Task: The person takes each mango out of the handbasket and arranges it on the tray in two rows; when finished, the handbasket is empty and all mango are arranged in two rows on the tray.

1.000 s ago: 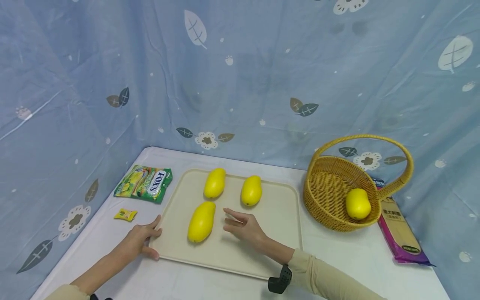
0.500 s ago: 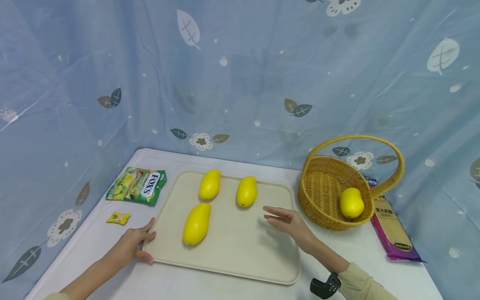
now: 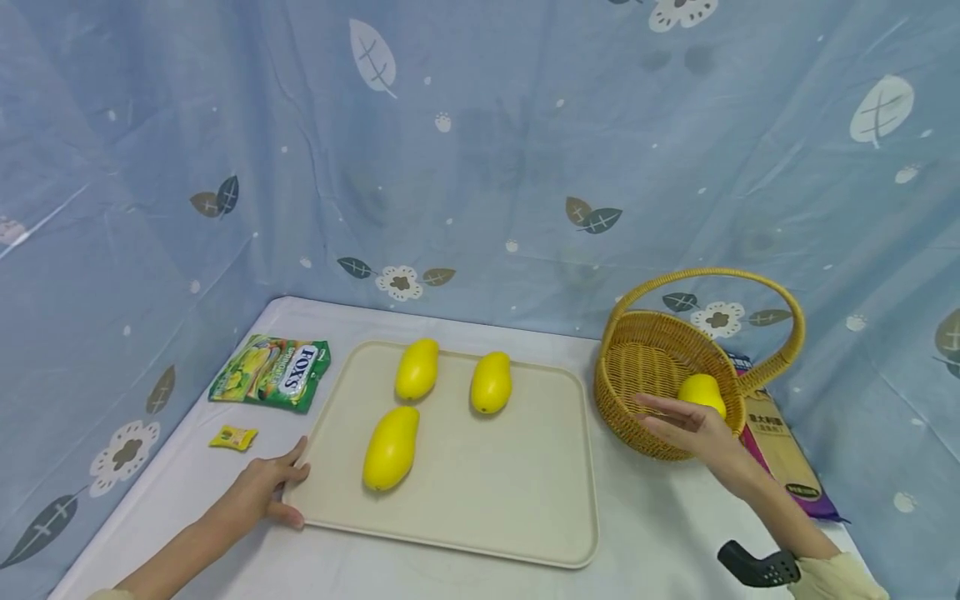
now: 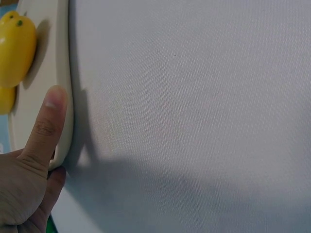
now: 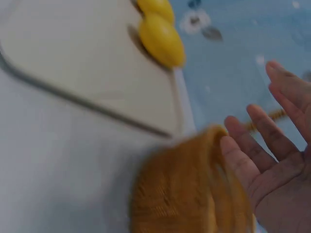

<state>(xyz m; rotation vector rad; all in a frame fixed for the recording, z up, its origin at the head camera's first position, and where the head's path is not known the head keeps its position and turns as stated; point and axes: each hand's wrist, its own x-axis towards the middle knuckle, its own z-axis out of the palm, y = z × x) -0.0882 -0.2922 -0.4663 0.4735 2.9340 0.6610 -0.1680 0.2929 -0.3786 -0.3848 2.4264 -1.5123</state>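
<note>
My left hand (image 3: 262, 492) holds the near left corner of a cream tray (image 3: 487, 500). In the left wrist view, the thumb (image 4: 48, 121) lies along the tray's rim and another finger shows beneath the corner. Several yellow papayas are in view; one near papaya (image 3: 392, 448) and two farther ones lie on the tray's left and back parts. My right hand (image 3: 701, 437), fingers extended and holding nothing, is over the front rim of a wicker basket (image 3: 645, 367). Partly covered by that hand, another papaya (image 3: 702, 392) sits inside the basket.
A green candy bag (image 3: 270, 372) and a small yellow wrapped candy (image 3: 233, 437) lie left of the tray. Partly behind the basket is a purple-and-tan noodle pack (image 3: 787, 450). The basket's tall handle (image 3: 712, 273) arches upward. A blue patterned curtain (image 3: 465, 167) hangs behind.
My right hand has moved rightward from beside the near papaya, across the tray, to the basket. The left hand stays at the tray corner. The head view has shifted slightly.
</note>
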